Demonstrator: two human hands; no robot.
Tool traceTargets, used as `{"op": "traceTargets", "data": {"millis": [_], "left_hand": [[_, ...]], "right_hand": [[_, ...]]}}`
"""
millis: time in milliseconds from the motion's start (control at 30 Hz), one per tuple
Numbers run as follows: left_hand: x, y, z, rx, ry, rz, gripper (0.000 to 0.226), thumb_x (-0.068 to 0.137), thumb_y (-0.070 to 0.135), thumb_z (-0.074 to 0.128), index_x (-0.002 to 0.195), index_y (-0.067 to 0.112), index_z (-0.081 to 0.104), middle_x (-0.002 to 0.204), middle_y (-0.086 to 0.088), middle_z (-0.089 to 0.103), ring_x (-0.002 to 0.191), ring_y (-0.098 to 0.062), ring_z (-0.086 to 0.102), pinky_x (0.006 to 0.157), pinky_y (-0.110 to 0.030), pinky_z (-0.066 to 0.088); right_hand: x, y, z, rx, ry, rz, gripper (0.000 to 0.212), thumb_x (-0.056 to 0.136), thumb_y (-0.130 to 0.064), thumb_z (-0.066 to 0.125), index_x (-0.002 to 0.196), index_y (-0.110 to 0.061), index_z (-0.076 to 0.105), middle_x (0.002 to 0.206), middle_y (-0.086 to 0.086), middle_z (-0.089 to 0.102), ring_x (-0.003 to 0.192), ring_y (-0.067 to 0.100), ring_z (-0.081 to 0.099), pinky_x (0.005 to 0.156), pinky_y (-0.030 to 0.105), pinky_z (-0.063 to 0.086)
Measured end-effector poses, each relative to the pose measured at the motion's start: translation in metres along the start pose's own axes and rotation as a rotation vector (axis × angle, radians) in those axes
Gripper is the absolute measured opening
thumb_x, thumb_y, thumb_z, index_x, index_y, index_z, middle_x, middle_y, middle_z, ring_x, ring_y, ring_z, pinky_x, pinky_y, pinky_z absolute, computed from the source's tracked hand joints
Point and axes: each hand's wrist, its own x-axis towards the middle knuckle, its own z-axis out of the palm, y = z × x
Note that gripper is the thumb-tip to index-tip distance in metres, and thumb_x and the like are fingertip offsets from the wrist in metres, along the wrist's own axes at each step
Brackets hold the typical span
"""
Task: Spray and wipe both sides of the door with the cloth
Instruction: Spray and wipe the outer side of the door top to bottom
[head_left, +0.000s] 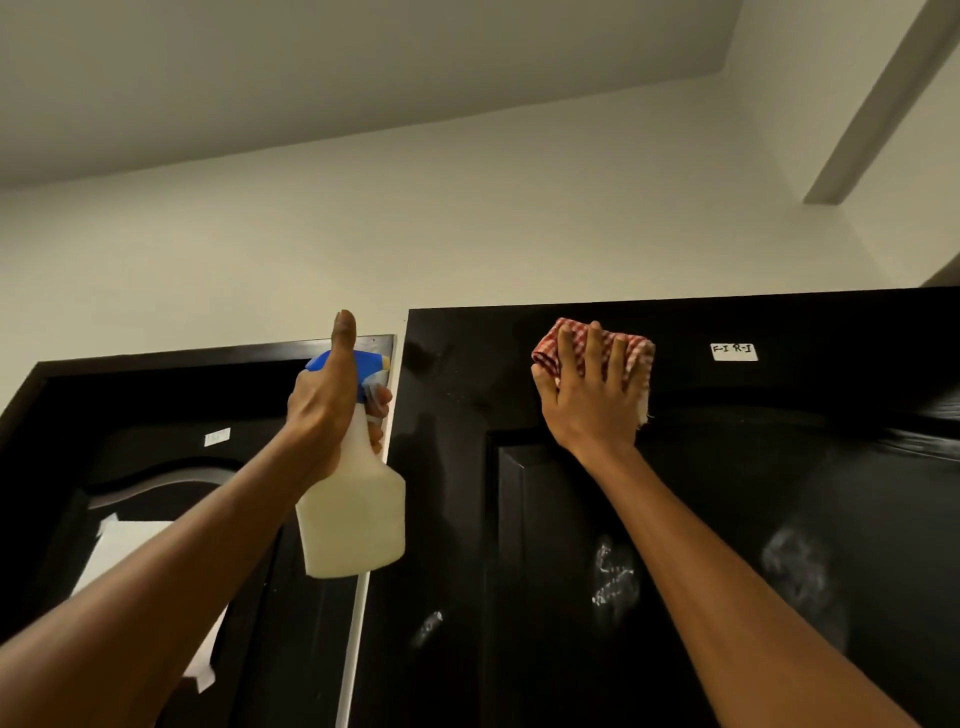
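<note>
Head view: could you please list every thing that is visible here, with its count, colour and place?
door: one, glossy black, right half of the view, standing open
cloth: one, red and white check, pressed flat on the door's top rail
spray bottle: one, milky white body with blue head, held up beside the door's left edge
label: one, white with dark letters, on the top rail right of the cloth
spray marks: a few whitish patches, on the door panel lower down
second door: one, black, at left, with white paper taped on it
wall: cream, above both doors
left hand: grips the bottle neck, thumb up
right hand: fingers spread over the cloth
</note>
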Motion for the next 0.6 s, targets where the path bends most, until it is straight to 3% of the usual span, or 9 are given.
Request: {"op": "traceTargets", "data": {"millis": [100, 233, 300, 367, 467, 600], "left_hand": [[-0.001, 0.004, 0.001, 0.044, 0.009, 0.033, 0.068, 0.093, 0.076, 0.029, 0.103, 0.016, 0.061, 0.082, -0.014, 0.061, 0.066, -0.021, 0.056, 0.067, -0.033, 0.049], [-0.001, 0.002, -0.010, 0.066, 0.001, 0.046, 0.067, 0.090, 0.080, 0.032, 0.099, 0.020, 0.059, 0.092, -0.021, 0.065, 0.072, -0.027, 0.059, 0.083, -0.045, 0.056], [-0.003, 0.000, -0.017, 0.041, -0.025, 0.064, 0.060, 0.091, 0.078, 0.032, 0.093, 0.024, 0.058, 0.087, -0.020, 0.067, 0.061, -0.024, 0.058, 0.069, -0.039, 0.056], [-0.002, -0.006, -0.023, 0.018, -0.033, 0.077, 0.066, 0.088, 0.081, 0.033, 0.099, 0.022, 0.060, 0.086, -0.021, 0.068, 0.057, -0.024, 0.058, 0.059, -0.034, 0.054], [-0.003, -0.020, -0.033, 0.009, -0.022, 0.067, 0.091, 0.073, 0.090, 0.036, 0.114, 0.012, 0.062, 0.105, -0.030, 0.068, 0.068, -0.029, 0.060, 0.069, -0.043, 0.054], [-0.007, -0.022, -0.040, 0.015, -0.027, 0.045, 0.098, 0.070, 0.095, 0.037, 0.114, 0.011, 0.062, 0.110, -0.031, 0.067, 0.076, -0.034, 0.060, 0.080, -0.052, 0.056]], "right_hand": [[0.037, -0.030, -0.002, 0.003, -0.034, -0.042, 0.072, 0.099, -0.069, 0.008, 0.160, -0.034, -0.008, 0.168, 0.007, -0.016, 0.153, 0.037, -0.016, 0.118, 0.059, -0.018], [0.066, -0.089, 0.002, -0.063, -0.119, -0.279, 0.075, 0.096, -0.074, 0.008, 0.159, -0.037, -0.010, 0.167, 0.004, -0.017, 0.153, 0.036, -0.017, 0.119, 0.060, -0.015], [0.062, -0.116, 0.005, -0.097, -0.135, -0.480, 0.071, 0.099, -0.070, 0.014, 0.160, -0.037, -0.007, 0.168, 0.002, -0.013, 0.154, 0.034, -0.014, 0.120, 0.058, -0.016], [0.046, -0.131, 0.010, -0.123, -0.127, -0.700, 0.066, 0.103, -0.061, 0.021, 0.160, -0.037, -0.002, 0.169, 0.001, -0.009, 0.154, 0.031, -0.013, 0.117, 0.054, -0.023], [0.001, -0.126, 0.024, -0.181, -0.156, -0.973, 0.061, 0.105, -0.056, 0.024, 0.159, -0.038, 0.002, 0.168, -0.001, -0.005, 0.154, 0.028, -0.012, 0.116, 0.049, -0.026], [-0.035, -0.086, 0.031, -0.152, -0.146, -1.085, 0.061, 0.103, -0.058, 0.017, 0.158, -0.040, -0.002, 0.168, -0.002, -0.002, 0.155, 0.026, -0.010, 0.123, 0.048, -0.015]]}}
